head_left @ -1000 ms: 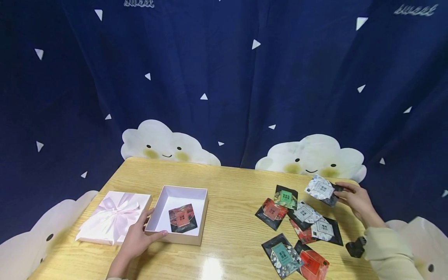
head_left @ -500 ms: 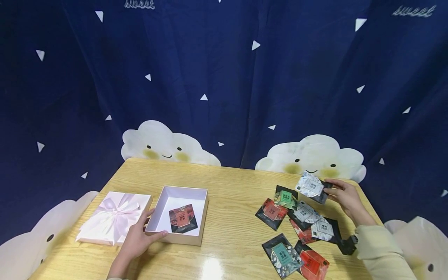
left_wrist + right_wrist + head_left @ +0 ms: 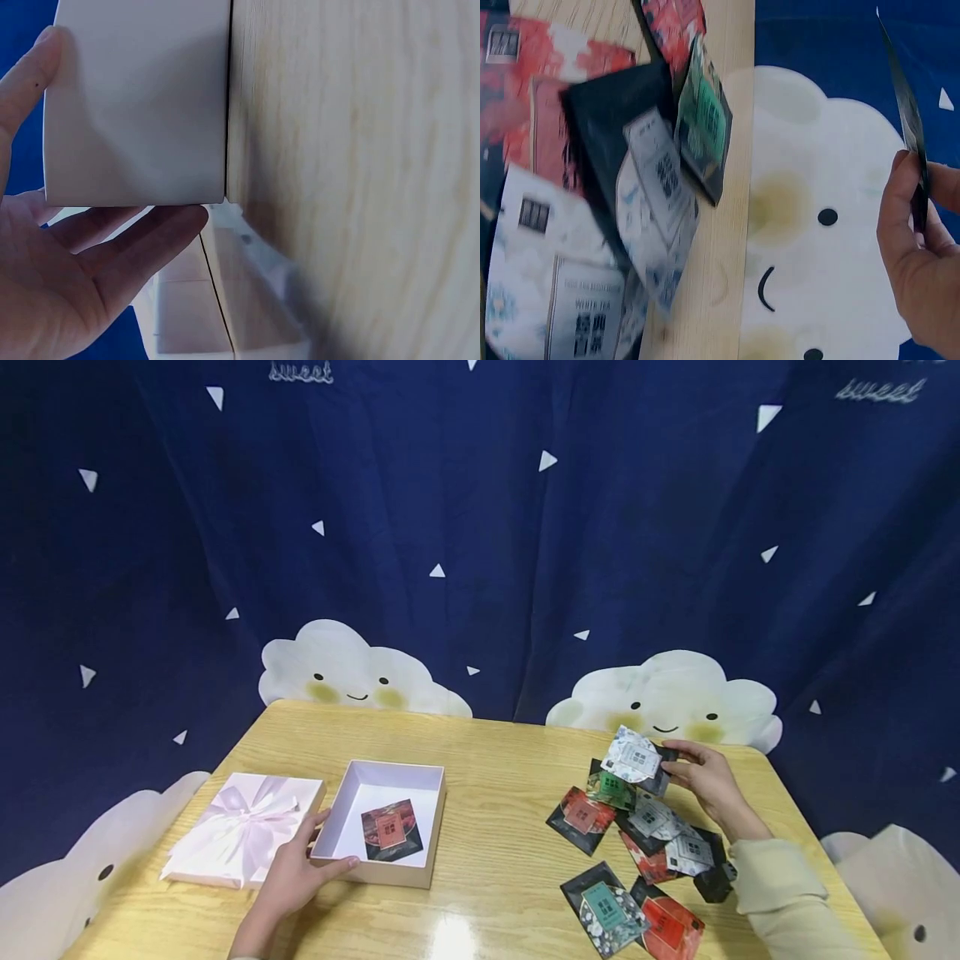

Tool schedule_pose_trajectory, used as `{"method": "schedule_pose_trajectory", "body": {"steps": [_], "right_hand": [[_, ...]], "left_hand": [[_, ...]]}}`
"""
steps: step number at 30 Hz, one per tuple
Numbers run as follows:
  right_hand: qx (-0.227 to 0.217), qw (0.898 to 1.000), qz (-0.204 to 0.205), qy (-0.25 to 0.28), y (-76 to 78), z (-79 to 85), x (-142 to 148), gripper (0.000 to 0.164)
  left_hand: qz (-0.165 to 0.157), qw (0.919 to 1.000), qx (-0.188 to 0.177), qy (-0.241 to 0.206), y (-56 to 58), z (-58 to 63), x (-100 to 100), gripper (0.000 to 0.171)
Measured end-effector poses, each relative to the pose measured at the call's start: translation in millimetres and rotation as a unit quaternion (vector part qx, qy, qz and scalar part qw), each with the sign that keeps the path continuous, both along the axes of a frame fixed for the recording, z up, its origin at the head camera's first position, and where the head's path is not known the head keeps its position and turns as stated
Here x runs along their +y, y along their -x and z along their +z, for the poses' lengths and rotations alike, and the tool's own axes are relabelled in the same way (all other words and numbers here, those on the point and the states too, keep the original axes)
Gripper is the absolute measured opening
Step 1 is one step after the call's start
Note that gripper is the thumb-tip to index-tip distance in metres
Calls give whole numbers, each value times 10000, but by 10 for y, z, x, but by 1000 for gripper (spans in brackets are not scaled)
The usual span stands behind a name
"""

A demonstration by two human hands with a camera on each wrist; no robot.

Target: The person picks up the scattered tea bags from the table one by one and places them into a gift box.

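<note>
I am watching the right hand (image 3: 708, 783) swinging leftward with a blue-and-white tea packet (image 3: 632, 755), which is shifting from the far right of the counter (image 3: 495, 793) to a spot overlapping the green-labelled packet (image 3: 609, 787) in the head view. The thumb and fingers are pinching it by its dark right edge, and the right wrist view is showing it edge-on and raised, touching none of the loose packets. I judge that this is bringing it nearer the open box (image 3: 393, 872) on the left, though it is hanging well apart from it. The left hand (image 3: 292, 870) is staying put there, thumb and fingers spreading wide and fairly straight about the near left corner, touching the walls rather than clenching. Only a red-labelled packet (image 3: 391, 830) is lying inside, while the ribboned lid (image 3: 300, 789) is resting off to the left; I am reckoning the filling as barely started.
</note>
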State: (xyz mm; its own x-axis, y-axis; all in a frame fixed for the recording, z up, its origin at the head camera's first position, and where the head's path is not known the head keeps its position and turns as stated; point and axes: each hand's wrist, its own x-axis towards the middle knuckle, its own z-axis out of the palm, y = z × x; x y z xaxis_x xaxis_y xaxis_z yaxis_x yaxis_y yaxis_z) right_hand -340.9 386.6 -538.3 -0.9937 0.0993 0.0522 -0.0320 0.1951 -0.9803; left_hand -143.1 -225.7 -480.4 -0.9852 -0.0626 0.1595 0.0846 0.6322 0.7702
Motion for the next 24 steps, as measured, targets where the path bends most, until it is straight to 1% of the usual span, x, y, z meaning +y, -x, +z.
{"method": "schedule_pose_trajectory", "body": {"steps": [3,4,7,10,11,14,17,18,19,24], "right_hand": [[71,9998,76,194,10,-7,-71,46],[94,9989,271,372,-58,73,-139,44],[133,9977,392,545,-24,56,-214,45],[46,9973,616,397,-362,585,-612,45],[161,9959,743,486,-317,564,-627,46],[99,9947,975,299,-667,1104,-1030,44],[62,9944,1031,223,-669,1125,-1145,43],[-77,9962,858,-93,-762,1253,-1259,45],[-101,9961,865,-134,-772,1271,-1298,45],[-213,9950,977,-77,-797,1323,-1463,44]], "left_hand": [[-21,10000,-39,-69,4,5,7,80],[-26,9999,-52,-82,6,7,9,80],[-11,9999,-82,-77,2,12,7,80],[6,10000,-65,-59,-4,12,0,80],[6,10000,-59,-57,-7,12,-1,79],[-5,10000,-21,-45,-11,10,-6,79],[-10,10000,4,-32,-14,10,-8,79],[-6,10000,7,-27,-12,7,-8,79],[-6,10000,2,-19,-11,8,-8,79],[-13,10000,-28,-14,-2,3,-5,80]]}}
